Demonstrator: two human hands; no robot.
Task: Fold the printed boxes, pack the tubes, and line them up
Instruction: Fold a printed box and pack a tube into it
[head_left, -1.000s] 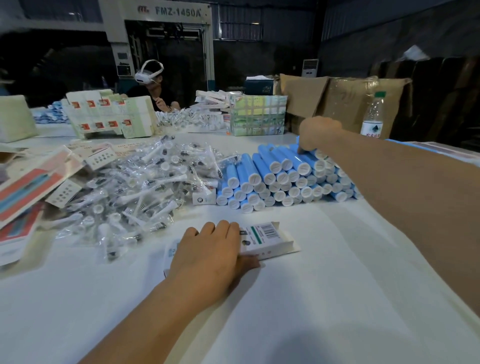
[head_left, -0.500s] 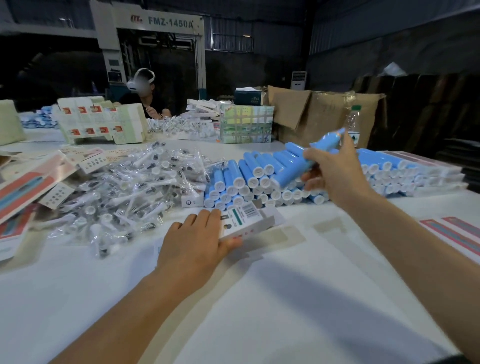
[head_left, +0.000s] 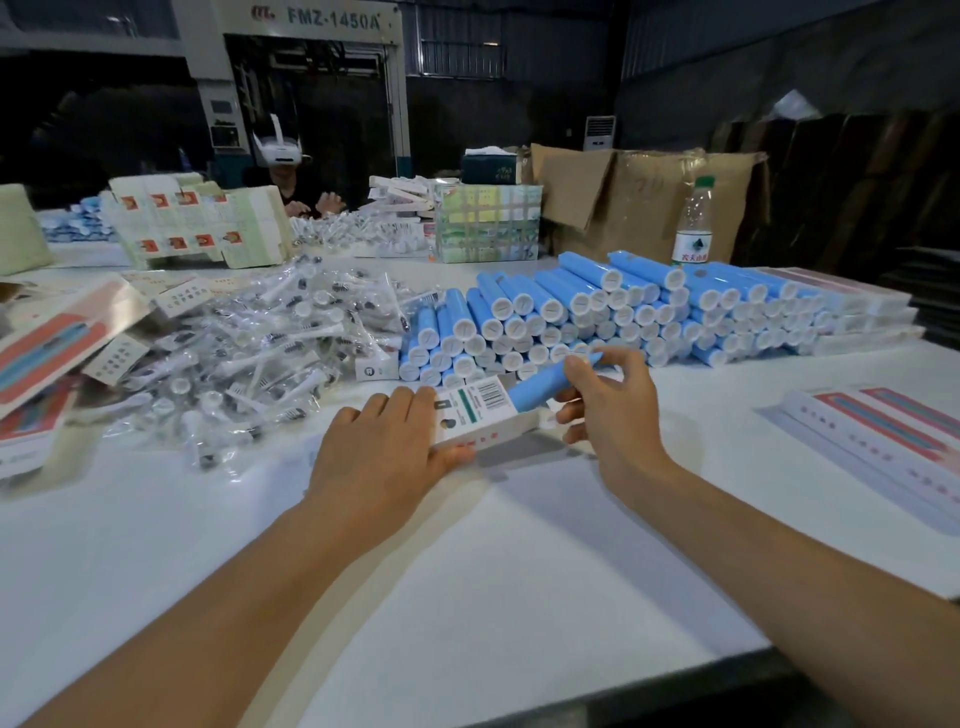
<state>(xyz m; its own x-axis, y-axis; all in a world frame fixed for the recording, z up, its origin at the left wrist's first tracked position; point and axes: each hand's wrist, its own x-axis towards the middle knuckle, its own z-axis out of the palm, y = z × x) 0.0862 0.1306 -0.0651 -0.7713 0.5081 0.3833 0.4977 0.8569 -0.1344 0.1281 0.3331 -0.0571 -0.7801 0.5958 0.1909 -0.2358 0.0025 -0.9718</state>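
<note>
1. Our left hand (head_left: 387, 447) grips a small white printed cardboard box (head_left: 480, 413) with a barcode and a green stripe, fingers curled over its top and thumb under its near side; the box sits near the middle of the white tabletop (head_left: 467, 597), and whether it rests on the surface we cannot tell.
2. Our right hand (head_left: 610, 415) pinches a sky-blue plastic tube (head_left: 545, 382) between thumb and fingers, the tube tilted, its lower end at the open right end of the box.
3. Just behind the box, a stack of matching blue tubes with white caps (head_left: 623, 312) lies several layers high, caps facing us, running towards the right edge of the tabletop.
4. Left of that stack, a heap of white brush heads in clear plastic wrappers (head_left: 260, 343) spreads towards the left edge.
5. Flat printed cartons with red and blue stripes (head_left: 883, 431) lie at the right edge, well apart from the box; similar ones (head_left: 52, 343) sit at the left edge.
6. A clear water bottle with a green cap (head_left: 693, 223) stands upright behind the tube stack, in front of a brown cardboard carton (head_left: 623, 202).
7. At the far edge, another person wearing a white headset (head_left: 280, 145) sits behind a pile of pale folded boxes with red marks (head_left: 197, 223).
</note>
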